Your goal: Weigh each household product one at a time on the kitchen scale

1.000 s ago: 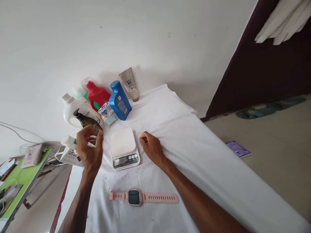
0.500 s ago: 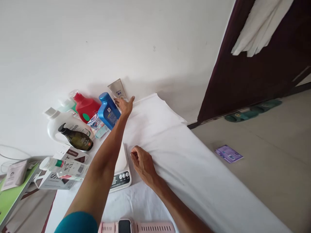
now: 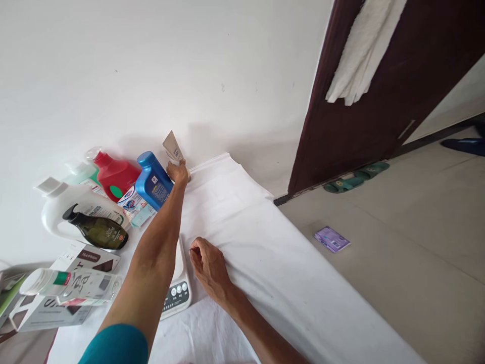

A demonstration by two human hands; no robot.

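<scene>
At far end of desk (image 3: pixel 288 283): left hand (image 3: pixel 178 173), fingers clamped on beige tube (image 3: pixel 172 149) by the wall.
Right hand (image 3: pixel 208 265): on the white cloth, fingers curled together, holding nothing, touching scale (image 3: pixel 178 296).
Beside tube: blue bottle (image 3: pixel 153 181) just left, then red bottle (image 3: pixel 113 176), white jug (image 3: pixel 64 207), dark bottle (image 3: pixel 96 231).
In the way: left forearm crosses over scale.
Open room: bare cloth right of tube; desk edge drops to floor (image 3: pixel 397 253).
</scene>
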